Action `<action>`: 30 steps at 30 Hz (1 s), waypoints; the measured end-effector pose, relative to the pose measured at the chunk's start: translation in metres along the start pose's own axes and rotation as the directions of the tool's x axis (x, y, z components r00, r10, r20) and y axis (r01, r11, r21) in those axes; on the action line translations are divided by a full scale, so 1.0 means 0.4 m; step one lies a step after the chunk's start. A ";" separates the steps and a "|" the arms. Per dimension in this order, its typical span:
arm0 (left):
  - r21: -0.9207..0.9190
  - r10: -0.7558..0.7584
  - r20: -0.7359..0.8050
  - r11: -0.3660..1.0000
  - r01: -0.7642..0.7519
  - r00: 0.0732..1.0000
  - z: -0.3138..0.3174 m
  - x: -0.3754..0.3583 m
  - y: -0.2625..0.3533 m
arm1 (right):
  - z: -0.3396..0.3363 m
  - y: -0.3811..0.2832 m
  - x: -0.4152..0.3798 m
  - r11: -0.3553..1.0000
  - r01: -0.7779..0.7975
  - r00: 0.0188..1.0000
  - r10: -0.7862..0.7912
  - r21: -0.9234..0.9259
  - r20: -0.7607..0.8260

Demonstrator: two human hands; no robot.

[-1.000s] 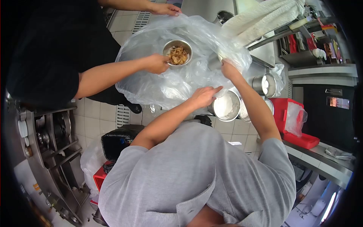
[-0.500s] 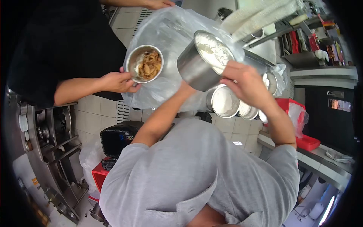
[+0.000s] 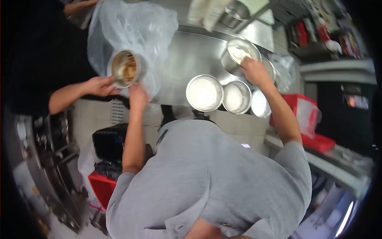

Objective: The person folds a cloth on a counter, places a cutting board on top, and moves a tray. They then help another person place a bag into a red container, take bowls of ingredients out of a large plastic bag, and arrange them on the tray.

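Observation:
My right hand (image 3: 254,71) grips the rim of a deep metal pot (image 3: 232,63) with white, grainy contents, near the right end of the steel table. My left hand (image 3: 138,95) is slightly blurred, its fingers closed at the lower edge of a clear plastic bag (image 3: 149,51), right beside a small metal bowl (image 3: 115,65). A co-worker's hand (image 3: 102,85) holds that bowl, which is tilted over the bag and has brown sliced food (image 3: 129,69) inside.
Several metal containers of white contents, including a round one (image 3: 204,93), line the front edge of the steel table (image 3: 179,63). Another metal pot (image 3: 235,14) stands at the back. Red crates (image 3: 292,103) and a black bin (image 3: 109,143) flank my body.
The pot has gone from over the bag to the right side of the table. My left hand has left the pot for the bag's edge. Bag and bowl have shifted left.

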State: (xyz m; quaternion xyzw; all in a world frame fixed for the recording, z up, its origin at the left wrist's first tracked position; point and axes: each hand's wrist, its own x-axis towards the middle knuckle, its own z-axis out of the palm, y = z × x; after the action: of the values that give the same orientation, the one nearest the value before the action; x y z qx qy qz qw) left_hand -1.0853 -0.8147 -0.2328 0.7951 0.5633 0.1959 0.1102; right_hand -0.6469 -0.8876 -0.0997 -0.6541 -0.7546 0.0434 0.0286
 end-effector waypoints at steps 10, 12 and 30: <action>-0.830 -0.610 0.257 0.259 0.494 0.750 0.000 -0.217 0.233 | 0.208 0.150 -0.062 0.993 0.081 0.966 -0.100 0.091 0.238; -0.824 -0.565 0.314 0.237 0.514 0.763 0.036 -0.187 0.230 | 0.125 0.078 -0.020 0.975 0.091 0.982 -0.122 0.203 0.146; -0.604 -0.308 0.283 0.678 0.418 0.908 0.090 -0.198 0.110 | 0.445 -0.340 0.383 0.881 -0.040 0.999 0.053 0.471 -0.014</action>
State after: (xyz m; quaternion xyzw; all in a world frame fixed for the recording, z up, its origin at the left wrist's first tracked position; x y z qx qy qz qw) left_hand -1.0551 -0.9025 -0.2628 0.5908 0.5952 0.2900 0.4610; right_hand -0.8203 -0.7603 -0.2650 -0.6460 -0.7053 0.2172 0.1950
